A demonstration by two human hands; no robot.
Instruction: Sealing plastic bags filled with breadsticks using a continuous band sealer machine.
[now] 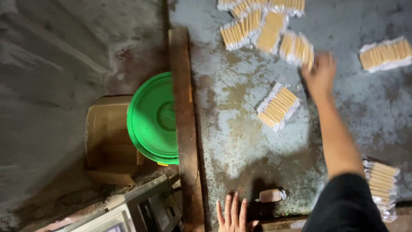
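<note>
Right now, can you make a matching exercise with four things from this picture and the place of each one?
Things:
1. green lid
2. right hand
3. left hand
4. single small wrapped piece

Places:
A. flat on the table's near edge
B. on the floor beside the table
C. reaching to the far packets
D. on the table just beside the left hand

Pairs: 1-B, 2-C, 3-A, 4-D

Right hand [319, 74] motion-blurred; grip on the packet [297, 48] at its fingertips indeterminate. Left hand [233, 215] cut by bottom edge (fingers only visible). Packets [261, 5] at the tabletop's [240, 141] far edge cropped by the top edge. Stack [382, 189] partly behind the sleeve [345, 206]. Bucket [152, 118] partly under the tabletop's wooden edge.
</note>
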